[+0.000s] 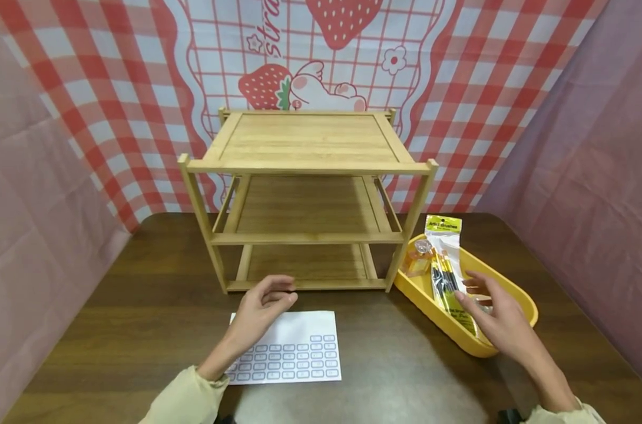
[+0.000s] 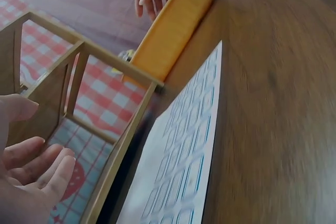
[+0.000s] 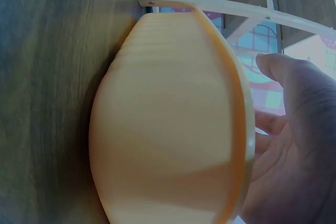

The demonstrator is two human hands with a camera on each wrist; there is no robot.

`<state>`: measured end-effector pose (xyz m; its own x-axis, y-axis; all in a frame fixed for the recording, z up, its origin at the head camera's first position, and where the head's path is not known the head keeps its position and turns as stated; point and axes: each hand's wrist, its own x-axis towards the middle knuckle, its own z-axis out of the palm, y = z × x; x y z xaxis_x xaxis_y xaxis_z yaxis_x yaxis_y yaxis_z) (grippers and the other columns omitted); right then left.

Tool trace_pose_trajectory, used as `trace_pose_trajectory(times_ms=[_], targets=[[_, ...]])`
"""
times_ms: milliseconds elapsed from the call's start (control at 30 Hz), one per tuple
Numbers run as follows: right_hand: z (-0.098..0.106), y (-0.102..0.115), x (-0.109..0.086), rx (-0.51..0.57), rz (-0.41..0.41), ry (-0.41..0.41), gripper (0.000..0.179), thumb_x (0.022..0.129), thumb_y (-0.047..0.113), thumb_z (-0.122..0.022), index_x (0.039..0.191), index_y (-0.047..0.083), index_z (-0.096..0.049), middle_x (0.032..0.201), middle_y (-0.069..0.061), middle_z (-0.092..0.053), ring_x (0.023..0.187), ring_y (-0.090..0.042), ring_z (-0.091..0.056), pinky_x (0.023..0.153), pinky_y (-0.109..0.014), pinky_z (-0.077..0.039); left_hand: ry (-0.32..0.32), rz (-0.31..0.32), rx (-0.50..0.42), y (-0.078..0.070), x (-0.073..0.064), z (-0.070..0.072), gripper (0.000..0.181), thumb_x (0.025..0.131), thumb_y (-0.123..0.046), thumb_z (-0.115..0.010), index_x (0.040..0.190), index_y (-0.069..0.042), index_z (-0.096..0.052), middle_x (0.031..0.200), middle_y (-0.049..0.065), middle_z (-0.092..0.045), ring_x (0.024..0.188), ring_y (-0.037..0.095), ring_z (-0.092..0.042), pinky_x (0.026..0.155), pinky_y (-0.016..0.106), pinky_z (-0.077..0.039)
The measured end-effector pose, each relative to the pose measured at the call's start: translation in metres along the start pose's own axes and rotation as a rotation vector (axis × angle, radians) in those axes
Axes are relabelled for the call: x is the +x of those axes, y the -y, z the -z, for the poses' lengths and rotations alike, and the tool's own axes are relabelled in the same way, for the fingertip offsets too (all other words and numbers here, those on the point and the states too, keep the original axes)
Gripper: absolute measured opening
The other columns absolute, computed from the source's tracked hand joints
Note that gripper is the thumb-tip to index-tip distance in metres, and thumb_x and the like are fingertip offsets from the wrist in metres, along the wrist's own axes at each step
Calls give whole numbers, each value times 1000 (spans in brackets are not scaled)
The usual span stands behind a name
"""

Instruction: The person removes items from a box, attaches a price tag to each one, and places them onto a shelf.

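Brush packet (image 1: 448, 280) in the yellow tray (image 1: 432, 312), four o'clock from the rack (image 1: 307, 238).
Probably light, slick film over stiff handles; best pinched mid-bundle. My right hand (image 1: 501, 318) beside it and left hand (image 1: 260, 312) at seven o'clock are loose, empty.

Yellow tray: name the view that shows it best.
The head view: it looks down into the tray, partly hidden by the right hand. The left wrist view shows mostly its outer side, at a slant; the right wrist view shows its outer wall close up, cut off below.
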<state>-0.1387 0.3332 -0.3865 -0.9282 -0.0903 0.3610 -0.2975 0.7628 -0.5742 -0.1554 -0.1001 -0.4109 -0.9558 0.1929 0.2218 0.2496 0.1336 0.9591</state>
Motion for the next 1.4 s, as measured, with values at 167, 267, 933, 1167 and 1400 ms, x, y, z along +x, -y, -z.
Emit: trace_pose_trajectory(times_ms=[167, 267, 933, 1167, 1400], targets=[[0, -6, 4, 11, 4, -8, 47, 101, 13, -67, 139, -11, -51, 118, -30, -66, 104, -25, -64, 77, -12, -49, 24, 20, -77, 4, 9, -12, 37, 98, -6, -69, 130, 9, -59, 124, 26, -65, 110, 30, -66, 95, 29, -55], [1, -9, 8, 23, 5, -7, 45, 101, 12, -67, 136, -12, -53, 117, -31, -66, 100, 1, -58, 76, -12, -50, 49, 32, -145, 4, 14, -19, 38, 99, -2, -66, 132, 13, -56, 124, 31, -63, 110, 37, -67, 93, 29, -56], [8, -22, 23, 6, -121, 74, 43, 106, 17, -61, 135, -13, -53, 118, -34, -64, 108, -50, -63, 75, -11, -44, 115, 133, -473, -6, 38, -74, 42, 103, -6, -62, 135, 17, -50, 130, 36, -58, 117, 43, -63, 99, 41, -55], [12, -27, 29, -9, -162, 116, 48, 107, 22, -59, 138, -14, -51, 121, -36, -62, 110, -50, -62, 74, -12, -45, 116, 164, -553, -5, 40, -95, 41, 102, -4, -61, 134, 18, -49, 130, 36, -59, 111, 36, -67, 99, 44, -55], [13, -31, 34, -27, -202, 154, 54, 108, 27, -58, 139, -15, -49, 124, -37, -61, 112, -51, -61, 84, -41, -56, 116, 214, -640, -6, 42, -114, 40, 102, -1, -60, 136, 16, -48, 129, 34, -59, 109, 32, -68, 97, 41, -56]])
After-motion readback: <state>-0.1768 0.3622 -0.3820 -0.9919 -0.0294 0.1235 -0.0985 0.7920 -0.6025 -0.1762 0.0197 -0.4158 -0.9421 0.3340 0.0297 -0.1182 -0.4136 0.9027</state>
